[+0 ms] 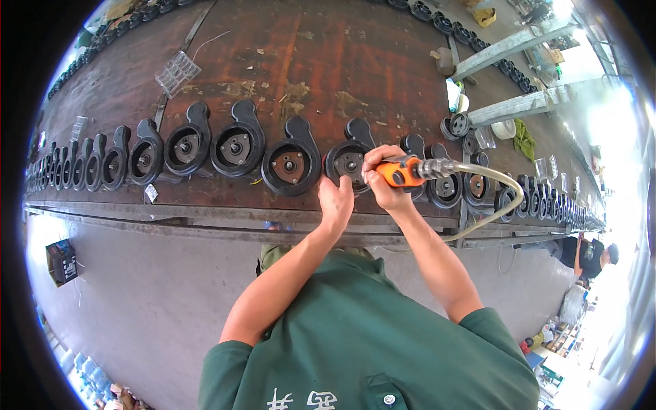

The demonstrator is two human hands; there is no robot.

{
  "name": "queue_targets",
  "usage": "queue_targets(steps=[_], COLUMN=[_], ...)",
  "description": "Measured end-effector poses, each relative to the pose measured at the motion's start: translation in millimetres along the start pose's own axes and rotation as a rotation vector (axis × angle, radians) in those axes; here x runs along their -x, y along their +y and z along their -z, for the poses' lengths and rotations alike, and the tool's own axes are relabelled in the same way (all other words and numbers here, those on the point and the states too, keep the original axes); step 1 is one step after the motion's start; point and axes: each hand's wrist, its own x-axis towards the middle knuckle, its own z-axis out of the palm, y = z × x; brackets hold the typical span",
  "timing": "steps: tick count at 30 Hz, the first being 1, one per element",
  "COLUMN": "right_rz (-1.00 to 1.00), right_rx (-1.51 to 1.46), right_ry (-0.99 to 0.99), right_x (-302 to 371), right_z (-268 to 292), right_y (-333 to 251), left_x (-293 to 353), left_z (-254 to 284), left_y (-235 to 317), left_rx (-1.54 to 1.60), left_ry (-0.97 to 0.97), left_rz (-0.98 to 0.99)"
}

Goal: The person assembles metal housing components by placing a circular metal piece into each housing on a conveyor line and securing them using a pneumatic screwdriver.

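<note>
My right hand (pixel 384 181) is wrapped round an orange air-powered tool (pixel 400 173) with a metal fitting and a clear hose (pixel 509 183) at its right end. The tool lies level beside a black round housing (pixel 348 162) with an upright lobe and a grey metal centre plate. My left hand (pixel 336 201) closes on the lower rim of that housing, its fingertips close to the plate. The tool's working end is hidden behind my right fingers. Just left stands a similar housing (pixel 290 167) with a brownish plate.
A long row of similar black housings, such as this one (pixel 238 147), lines the near edge of the worn reddish-brown table (pixel 273 61). A clear plastic tray (pixel 179 72) lies at the far left. Slanting metal beams (pixel 516 102) stand right. Another person (pixel 588 254) is at the far right.
</note>
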Motion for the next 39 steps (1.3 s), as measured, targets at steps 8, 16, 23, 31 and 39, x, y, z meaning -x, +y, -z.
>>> queue_targets(steps=[8, 16, 23, 31, 39], right_rz=[-0.018, 0.047, 0.203, 0.229, 0.240], right_rx=[0.043, 0.085, -0.033, -0.006, -0.073], right_ry=[-0.010, 0.126, 0.284, 0.600, 0.782], right_x=[2, 5, -10, 29, 57], right_z=[-1, -13, -25, 46, 87], right_y=[5, 3, -48, -98, -97], left_x=[-2, 0, 13, 34, 12], left_z=[-3, -3, -9, 7, -64], left_y=[-6, -8, 20, 25, 116], left_rx=[-0.014, -0.111, 0.166, 0.310, -1.096], left_ry=[0.067, 0.097, 0.024, -0.016, -0.752], left_rz=[-0.105, -0.147, 0.049, 0.384, -1.062])
